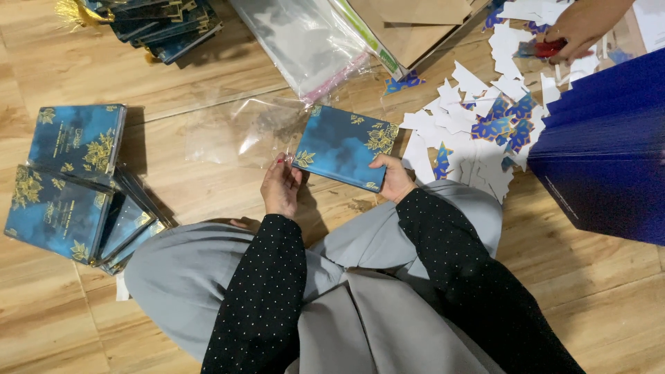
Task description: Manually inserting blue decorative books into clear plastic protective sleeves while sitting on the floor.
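A blue card with gold flower corners (343, 145) is held over the wooden floor between both hands. My left hand (280, 187) grips its lower left corner together with the edge of a clear plastic sleeve (239, 128) that spreads out to the left. My right hand (393, 179) holds the card's lower right edge. Both arms wear black dotted sleeves above grey trousers.
Stacks of the same blue cards (69, 183) lie on the floor at left, with more at top left (163, 24). A bundle of clear sleeves (301, 38) and a cardboard box (409, 28) are at top. White and blue paper cutouts (478, 128) are scattered at right beside a dark blue stack (609, 159). Another person's hand (578, 28) holds a red tool.
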